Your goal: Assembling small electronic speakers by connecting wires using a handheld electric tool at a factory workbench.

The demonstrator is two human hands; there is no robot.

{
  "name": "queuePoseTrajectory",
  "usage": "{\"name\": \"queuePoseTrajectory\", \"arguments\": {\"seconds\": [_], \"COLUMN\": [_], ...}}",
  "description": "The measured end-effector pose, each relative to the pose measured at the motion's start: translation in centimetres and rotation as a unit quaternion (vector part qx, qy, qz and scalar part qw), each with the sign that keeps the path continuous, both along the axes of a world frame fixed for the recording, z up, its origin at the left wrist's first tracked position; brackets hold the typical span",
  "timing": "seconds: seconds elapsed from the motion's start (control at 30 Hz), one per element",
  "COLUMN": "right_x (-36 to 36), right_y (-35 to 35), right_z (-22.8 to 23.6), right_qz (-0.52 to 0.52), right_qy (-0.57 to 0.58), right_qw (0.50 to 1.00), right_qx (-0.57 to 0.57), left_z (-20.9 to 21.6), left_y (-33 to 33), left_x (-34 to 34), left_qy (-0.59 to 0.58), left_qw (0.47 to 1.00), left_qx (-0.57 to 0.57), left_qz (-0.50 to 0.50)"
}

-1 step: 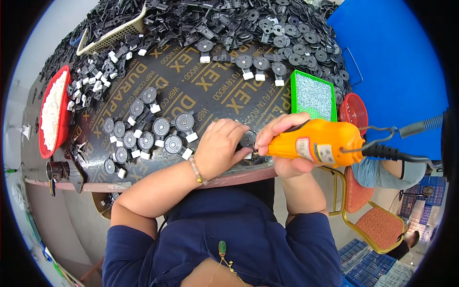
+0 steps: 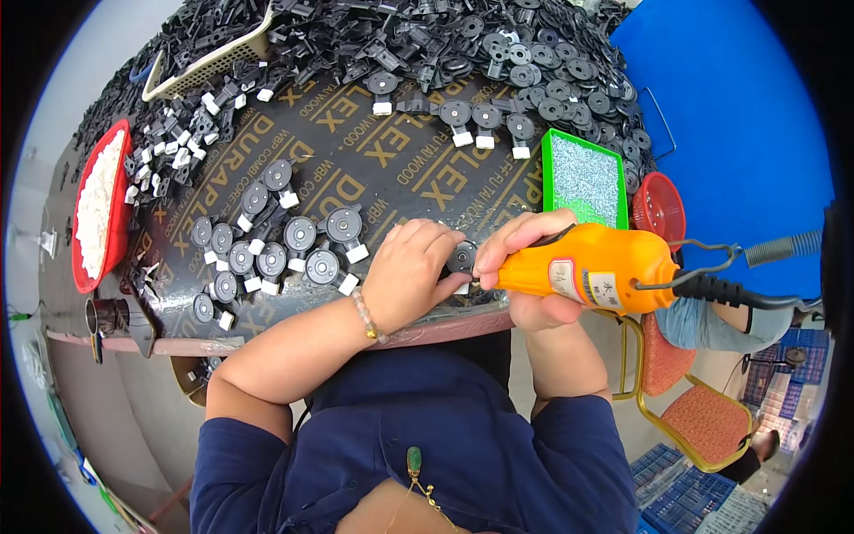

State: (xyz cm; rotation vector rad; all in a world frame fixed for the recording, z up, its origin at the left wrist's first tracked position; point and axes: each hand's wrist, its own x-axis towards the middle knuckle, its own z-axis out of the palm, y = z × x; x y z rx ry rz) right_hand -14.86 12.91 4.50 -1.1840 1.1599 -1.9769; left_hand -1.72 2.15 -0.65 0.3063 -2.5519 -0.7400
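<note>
My right hand point(image 2: 518, 242) is wrapped round an orange electric screwdriver point(image 2: 587, 262), which lies nearly level with its tip pointing left. At that tip, by the near table edge, is a black plastic part with a round disc and a white end point(image 2: 461, 258). My left hand point(image 2: 409, 269) holds this part from the left, thumb and fingers curled against it. Where the tip meets the part is mostly hidden by my fingers. To the left of my left hand lie several similar black disc parts with white ends point(image 2: 299, 236).
Heaps of black parts point(image 2: 400, 44) cover the far side, with a cream basket point(image 2: 209, 69) among them. A red tray of white pieces point(image 2: 122, 205) stands left. On the right are a green tray of small metal pieces point(image 2: 548, 178), a red bowl point(image 2: 658, 200) and the screwdriver's coiled cable point(image 2: 783, 247).
</note>
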Motion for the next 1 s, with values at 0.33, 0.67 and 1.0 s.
{"name": "queuePoseTrajectory", "arguments": {"seconds": [0.33, 0.67, 1.0], "right_x": [-0.8, -6.1, -8.1], "right_y": [-0.4, 5.1, 5.7], "right_z": [-0.6, 2.9, 1.3], "right_qz": [0.110, -0.030, -0.125], "right_qy": [-0.071, 0.055, 0.042], "right_qw": [0.991, 0.976, 0.981], "right_qx": [-0.037, -0.209, -0.143], "left_z": [0.3, 7.4, 1.8], "left_y": [0.2, -10.3, -17.5], "left_x": [0.3, 4.0, -3.6], "left_qy": [-0.001, -0.170, -0.273], "left_qw": [1.000, 0.965, 0.931], "left_qx": [-0.029, -0.176, -0.227], "left_qz": [0.004, 0.096, 0.086]}}
